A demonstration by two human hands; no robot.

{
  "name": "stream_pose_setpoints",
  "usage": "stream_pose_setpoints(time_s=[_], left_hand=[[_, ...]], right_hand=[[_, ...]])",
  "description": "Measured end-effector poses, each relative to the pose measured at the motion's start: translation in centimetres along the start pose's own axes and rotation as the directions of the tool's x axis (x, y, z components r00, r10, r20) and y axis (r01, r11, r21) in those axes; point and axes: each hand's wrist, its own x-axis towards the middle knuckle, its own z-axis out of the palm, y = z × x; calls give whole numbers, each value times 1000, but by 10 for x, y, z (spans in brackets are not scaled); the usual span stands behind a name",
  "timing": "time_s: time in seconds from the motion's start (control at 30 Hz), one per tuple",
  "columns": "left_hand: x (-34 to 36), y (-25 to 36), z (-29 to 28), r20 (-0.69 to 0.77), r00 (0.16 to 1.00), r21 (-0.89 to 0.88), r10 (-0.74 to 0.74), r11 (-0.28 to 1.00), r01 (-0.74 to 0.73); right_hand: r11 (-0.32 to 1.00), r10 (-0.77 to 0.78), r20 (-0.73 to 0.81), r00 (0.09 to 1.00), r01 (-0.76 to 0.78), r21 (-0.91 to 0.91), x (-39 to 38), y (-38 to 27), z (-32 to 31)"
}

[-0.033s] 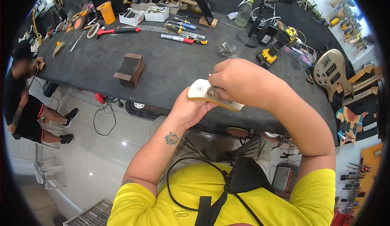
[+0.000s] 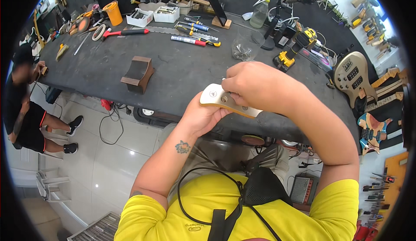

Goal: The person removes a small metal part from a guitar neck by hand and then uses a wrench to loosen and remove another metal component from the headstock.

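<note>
My left hand [image 2: 203, 116] is wrapped under a curved headstock-like piece [image 2: 213, 93] and holds it over the front edge of the workbench [image 2: 173, 78]. This piece has a cream-white face, an amber wooden edge, a small round emblem and round holes. Above it, my right hand [image 2: 248, 81] is bent over with closed fingers, close to a hole and the upper edge. A small pale tip shows at those fingers; what they hold is mostly hidden. The piece's far right part lies under my right hand and forearm.
Left on the bench stands a dark wooden block with a concave top [image 2: 138, 74]. Behind are a red-handled hammer [image 2: 128, 32], a marker [image 2: 188, 40], screwdrivers [image 2: 197, 26], a clear cup [image 2: 243, 50] and a yellow drill [image 2: 297, 48]. A guitar body [image 2: 355, 78] is at right; another person [image 2: 26, 98] stands far left.
</note>
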Motion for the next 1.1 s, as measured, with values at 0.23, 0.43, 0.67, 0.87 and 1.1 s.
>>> stream_pose_setpoints(time_s=[0.23,0.43,0.67,0.87,1.1], left_hand=[[-1,-2,-2,-13,1000,19,0,1000,1],[1,-7,-4,-48,998,33,47,998,-45],[-1,-3,0,-35,998,19,50,999,-50],[-3,-4,5,-68,996,-1,65,998,-66],[-1,0,2,-42,999,20,-3,1000,3]], right_hand=[[998,-56,-4,998,56,-7,1,1,0],[993,92,-53,994,-95,-70,-2,-22,4],[985,156,161,975,-165,41,13,-18,-13],[997,-80,177,981,80,5,15,-2,-12],[968,-251,154,956,250,24,6,4,-18]])
